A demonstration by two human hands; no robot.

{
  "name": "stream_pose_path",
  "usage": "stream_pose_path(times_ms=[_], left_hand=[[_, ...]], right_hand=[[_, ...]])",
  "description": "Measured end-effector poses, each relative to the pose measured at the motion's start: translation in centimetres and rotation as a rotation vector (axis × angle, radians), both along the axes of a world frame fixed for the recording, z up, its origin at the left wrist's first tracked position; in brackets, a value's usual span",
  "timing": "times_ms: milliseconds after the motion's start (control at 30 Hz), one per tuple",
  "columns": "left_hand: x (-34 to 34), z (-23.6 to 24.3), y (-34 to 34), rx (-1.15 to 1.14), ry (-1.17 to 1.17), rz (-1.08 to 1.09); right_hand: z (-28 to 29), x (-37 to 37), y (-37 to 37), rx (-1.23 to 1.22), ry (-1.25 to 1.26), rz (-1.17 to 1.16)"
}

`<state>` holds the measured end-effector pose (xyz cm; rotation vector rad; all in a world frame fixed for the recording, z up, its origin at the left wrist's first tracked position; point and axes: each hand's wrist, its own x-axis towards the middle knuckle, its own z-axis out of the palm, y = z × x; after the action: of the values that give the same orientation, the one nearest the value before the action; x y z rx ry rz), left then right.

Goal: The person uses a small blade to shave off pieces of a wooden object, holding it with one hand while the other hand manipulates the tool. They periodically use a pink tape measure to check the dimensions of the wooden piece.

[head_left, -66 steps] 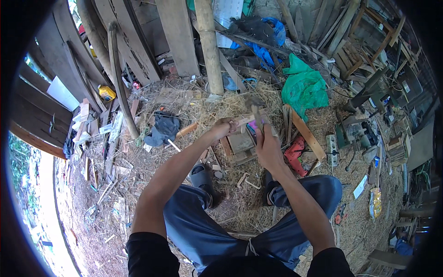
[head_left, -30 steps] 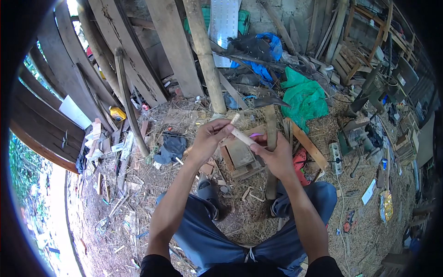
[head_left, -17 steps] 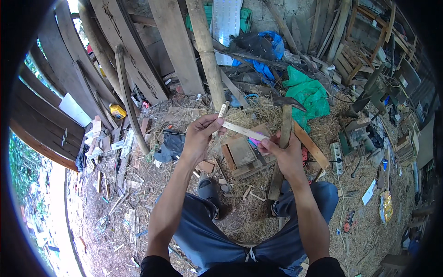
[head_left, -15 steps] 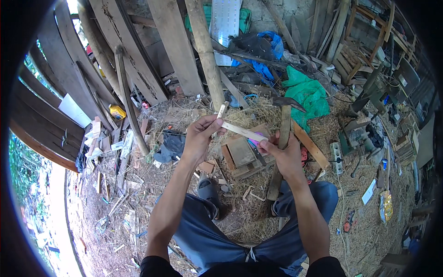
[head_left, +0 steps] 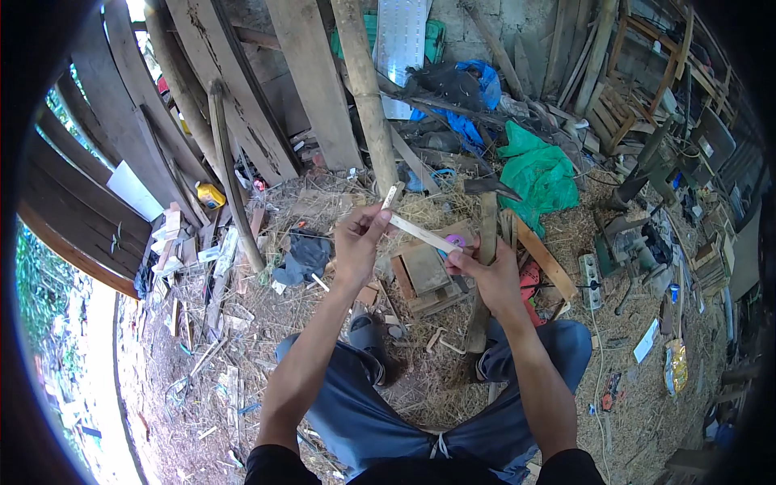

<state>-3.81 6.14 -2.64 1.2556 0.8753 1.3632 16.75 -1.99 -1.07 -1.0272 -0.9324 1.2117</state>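
Observation:
Between my hands is a pale, thin wooden strip [head_left: 422,232], slanting down to the right. At its left end a short marked piece sticks up at an angle. My left hand [head_left: 357,241] pinches the strip near that corner. The right end is pinched by my right hand [head_left: 495,279]. Just behind my right hand stands a hammer-like tool [head_left: 488,210], its thick wooden handle upright and its dark head on top. Whether my right fingers also grip the handle cannot be told. Below the strip sits a wooden block [head_left: 426,268], with a round purple thing [head_left: 455,242] beside it, partly hidden.
A red tool [head_left: 529,287] and an orange-brown board [head_left: 541,255] lie right of the handle, beside a white power strip [head_left: 591,283]. Green plastic sheeting [head_left: 540,178] is heaped behind. A black bag [head_left: 305,257] lies left, and a bamboo post [head_left: 368,97] rises ahead. Straw and scraps litter the ground.
My right hand has shifted slightly left, and the hammer-like tool's head has swung left and down a little. More of the red tool shows. Both hands still hold the strip.

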Motion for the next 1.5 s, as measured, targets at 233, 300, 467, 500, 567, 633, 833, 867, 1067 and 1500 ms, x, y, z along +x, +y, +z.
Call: stream_pose_path(times_ms=[233,300,467,500,567,633,833,867,1067,1500], left_hand=[[-0.2,-0.8,0.2,0.352,0.863,0.237],[1.7,-0.6,-0.6,0.628,0.932,0.278],[4.9,-2.8,-1.7,0.625,0.969,-0.130],[5.1,-3.4,-1.6,0.604,1.013,-0.161],[5.3,-4.5,-1.2,0.553,1.001,-0.219],[6.1,-4.0,-0.4,0.499,0.879,-0.290],[5.5,-4.3,1.7,0.227,0.744,-0.249],[5.3,-4.4,1.9,0.221,0.753,-0.250],[6.1,-4.8,1.5,0.122,0.890,-0.375],[3.7,-4.2,3.7,-0.223,0.301,-0.395]], right_hand=[[-3.6,2.0,3.0,0.068,-0.131,-0.131],[-5.0,2.7,3.1,0.020,-0.199,-0.060],[-6.6,2.3,3.0,-0.054,-0.147,0.027],[-6.5,1.9,2.8,-0.056,-0.104,0.017],[-6.0,2.1,2.6,-0.063,-0.114,0.010],[-5.0,3.5,2.6,-0.076,-0.225,-0.004],[0.3,10.0,3.1,-0.172,-0.481,-0.052],[1.0,10.8,3.1,-0.156,-0.511,-0.073],[-1.3,14.9,2.1,-0.168,-0.351,-0.233],[-7.6,13.9,2.7,0.019,-1.268,0.044]])
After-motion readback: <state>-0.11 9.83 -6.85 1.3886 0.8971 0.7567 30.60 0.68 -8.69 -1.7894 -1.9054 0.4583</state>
